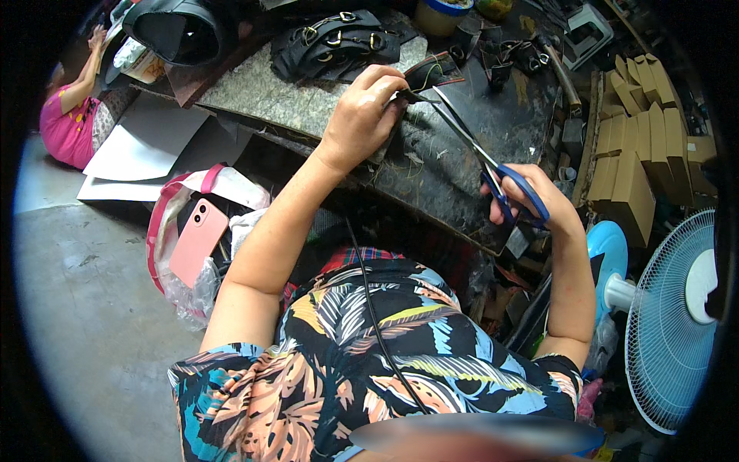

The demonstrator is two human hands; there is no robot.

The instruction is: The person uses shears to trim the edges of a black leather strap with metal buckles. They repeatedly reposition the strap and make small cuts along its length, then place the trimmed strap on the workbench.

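My left hand (368,112) is closed in a pinch over the workbench (462,192), and a thin black strap piece (416,97) sticks out from its fingertips. My right hand (531,185) grips a pair of scissors (531,191) with blue handles and long metal blades. The blades are parted a little and point up and left, their tips close to the strap piece. Fine loose threads trail beside it. Beyond my left hand, a pile of black straps with brass-coloured buckles (339,45) lies on a pale stone slab (254,96).
A hammer (562,73) and more dark straps lie at the back right. Brown cardboard boxes (639,146) and a blue fan (670,323) stand to the right. A bag holding a pink phone (199,242) is at the left, below white sheets (142,142). Another person (73,127) sits far left.
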